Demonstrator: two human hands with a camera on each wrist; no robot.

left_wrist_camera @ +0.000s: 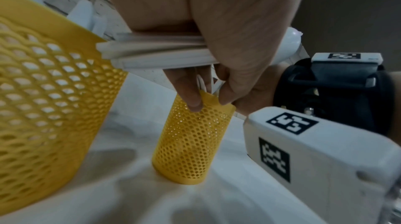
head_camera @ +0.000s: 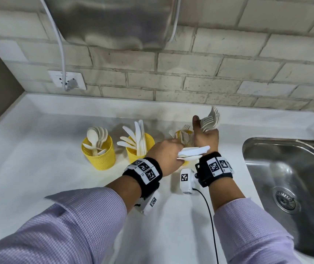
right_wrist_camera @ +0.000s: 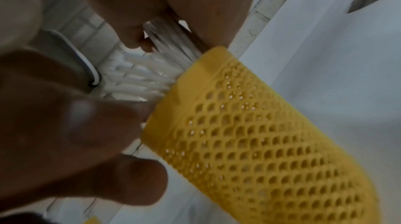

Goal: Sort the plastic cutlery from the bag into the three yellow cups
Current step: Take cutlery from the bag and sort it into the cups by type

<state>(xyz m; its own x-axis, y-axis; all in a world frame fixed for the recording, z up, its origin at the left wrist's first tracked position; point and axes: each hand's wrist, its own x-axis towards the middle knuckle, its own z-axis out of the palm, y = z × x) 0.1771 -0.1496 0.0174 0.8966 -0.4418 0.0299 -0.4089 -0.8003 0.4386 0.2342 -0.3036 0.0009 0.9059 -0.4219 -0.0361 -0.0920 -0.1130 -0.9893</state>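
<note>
Counter [head_camera: 38, 168]; right hand [head_camera: 206, 138] gripping forks [head_camera: 210, 120]

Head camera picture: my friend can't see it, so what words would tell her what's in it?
A person's right hand holds a bunch of white plastic forks above the rightmost yellow cup, while the left hand grips knives and a spoon. Two more yellow cups on the white counter hold spoons and knives; a steel sink sits at right.
</note>
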